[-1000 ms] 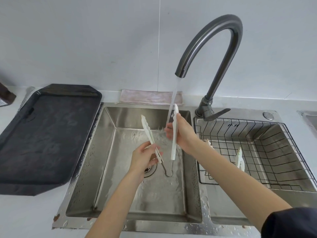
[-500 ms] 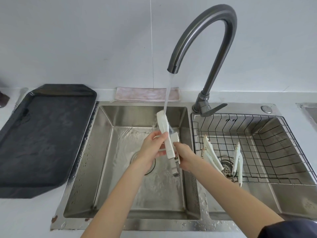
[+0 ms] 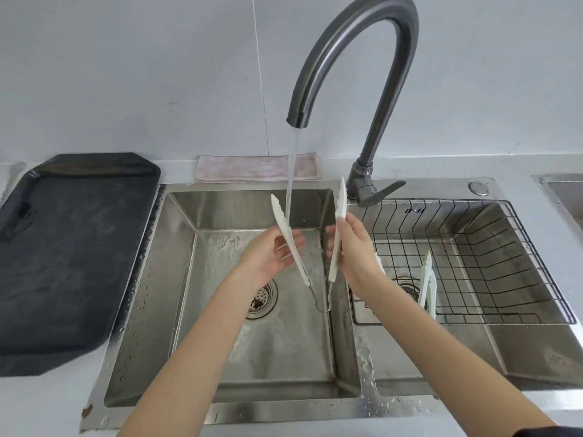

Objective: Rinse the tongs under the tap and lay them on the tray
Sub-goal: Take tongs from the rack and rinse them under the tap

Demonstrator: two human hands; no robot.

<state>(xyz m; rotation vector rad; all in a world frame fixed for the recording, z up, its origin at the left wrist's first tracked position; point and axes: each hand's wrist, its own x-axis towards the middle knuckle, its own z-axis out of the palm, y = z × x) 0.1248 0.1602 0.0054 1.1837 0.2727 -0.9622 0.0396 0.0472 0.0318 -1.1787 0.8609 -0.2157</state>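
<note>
**Tongs spread open in the stream**

The white plastic tongs (image 3: 334, 244) hang over the left steel basin (image 3: 284, 357), their 2 ridged arms splayed in a V from a wire hinge at the bottom. Water from the curved grey tap (image 3: 356, 58) falls between them. The left hand (image 3: 268, 260) lays nearly straight, slightly spread fingers against one arm; the right hand (image 3: 353, 250) pinches the other. The flat black tray (image 3: 69, 253) lies on the worktop's left edge.

1 head-worn view looks forward and down, close over the sink (image 3: 151, 310).
</note>
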